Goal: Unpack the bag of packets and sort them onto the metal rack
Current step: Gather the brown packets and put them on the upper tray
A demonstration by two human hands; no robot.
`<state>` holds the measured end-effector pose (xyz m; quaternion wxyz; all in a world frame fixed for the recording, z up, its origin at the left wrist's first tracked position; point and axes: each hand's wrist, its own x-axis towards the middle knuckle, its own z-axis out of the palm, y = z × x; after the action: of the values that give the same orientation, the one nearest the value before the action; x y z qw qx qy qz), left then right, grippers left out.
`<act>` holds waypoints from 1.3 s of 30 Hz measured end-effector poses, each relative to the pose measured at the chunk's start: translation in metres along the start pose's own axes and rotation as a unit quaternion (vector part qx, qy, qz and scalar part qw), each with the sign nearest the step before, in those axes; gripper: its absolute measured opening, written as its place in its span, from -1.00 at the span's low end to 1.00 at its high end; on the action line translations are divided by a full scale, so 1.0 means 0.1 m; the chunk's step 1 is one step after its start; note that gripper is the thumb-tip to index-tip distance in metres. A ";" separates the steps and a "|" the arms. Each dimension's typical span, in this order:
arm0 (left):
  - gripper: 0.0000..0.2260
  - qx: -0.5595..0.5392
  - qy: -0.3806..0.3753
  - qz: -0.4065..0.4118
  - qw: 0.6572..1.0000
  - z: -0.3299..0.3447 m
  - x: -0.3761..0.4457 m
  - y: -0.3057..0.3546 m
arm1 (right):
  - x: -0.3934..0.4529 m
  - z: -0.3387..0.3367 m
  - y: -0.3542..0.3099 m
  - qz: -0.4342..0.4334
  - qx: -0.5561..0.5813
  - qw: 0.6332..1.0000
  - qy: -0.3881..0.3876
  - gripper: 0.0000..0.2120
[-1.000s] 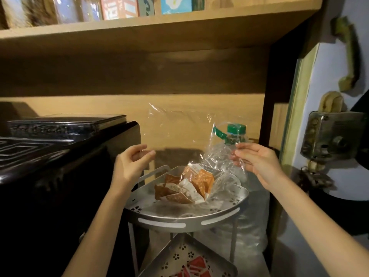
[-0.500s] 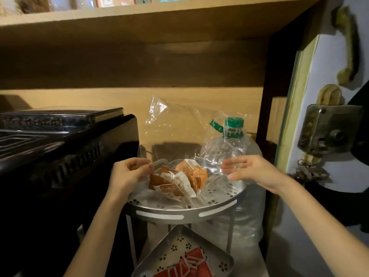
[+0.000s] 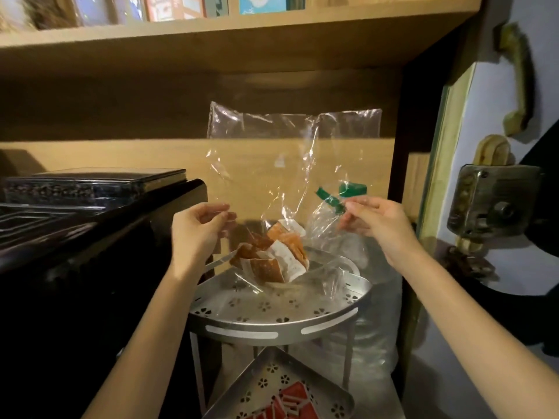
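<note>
The clear plastic bag (image 3: 281, 164) is held upside down over the metal rack's top tier (image 3: 281, 313), so the orange-and-white packets (image 3: 270, 255) slide toward its mouth just above the tray. The left hand (image 3: 196, 231) and right hand (image 3: 378, 220) each pinch a side of the film, spreading it. Red packets (image 3: 290, 403) lie on the lower tier; a green-capped water bottle (image 3: 352, 189) stands behind.

Red packets (image 3: 290, 403) on lower rack tier cut off by bottom edge. Water bottle (image 3: 375, 313) mostly hidden behind bag (image 3: 272, 152).
</note>
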<state>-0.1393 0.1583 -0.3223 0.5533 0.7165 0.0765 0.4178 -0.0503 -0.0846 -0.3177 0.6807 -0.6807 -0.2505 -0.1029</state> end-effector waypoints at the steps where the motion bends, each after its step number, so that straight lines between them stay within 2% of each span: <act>1: -0.87 0.004 0.005 0.009 1.000 0.00 0.03 0.02 | 0.01 0.01 -0.01 -0.008 0.009 1.000 0.013 -0.87; 6: -0.87 0.017 0.033 0.033 0.999 0.01 0.14 0.08 | 0.06 0.05 -0.07 -0.005 0.048 0.998 0.029 -0.84; 13: -0.83 0.007 0.036 0.061 0.997 0.00 0.12 -0.03 | 0.09 0.05 -0.03 0.006 0.074 0.996 0.053 -0.88; 20: -0.59 0.103 -0.038 -0.043 0.993 -0.01 -0.05 -0.36 | 0.05 -0.02 0.18 0.071 0.151 0.986 0.025 -0.86; 22: -0.62 0.118 -0.037 -0.048 0.991 -0.02 -0.09 -0.42 | 0.04 -0.05 0.25 0.092 0.162 0.982 -0.012 -0.73; 25: -0.72 0.137 -0.013 -0.024 0.990 -0.02 -0.10 -0.44 | -0.03 -0.05 0.34 0.132 0.108 0.983 -0.073 -0.59; 29: -0.79 0.113 0.009 -0.019 0.993 -0.02 -0.07 -0.42 | -0.09 -0.05 0.43 0.129 -0.041 0.987 -0.088 -0.62; 35: -0.83 0.095 0.031 0.019 0.995 -0.05 -0.02 -0.30 | -0.10 -0.06 0.37 0.070 -0.020 0.997 -0.020 -0.88; 39: -0.87 0.063 0.024 0.027 0.997 -0.03 0.01 -0.21 | -0.06 -0.03 0.26 0.046 -0.027 0.998 -0.021 -0.86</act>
<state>-0.1333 0.1685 -0.3399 0.4935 0.7418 0.0969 0.4437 -0.0418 -0.0877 -0.3432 0.6610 -0.7113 -0.2302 -0.0643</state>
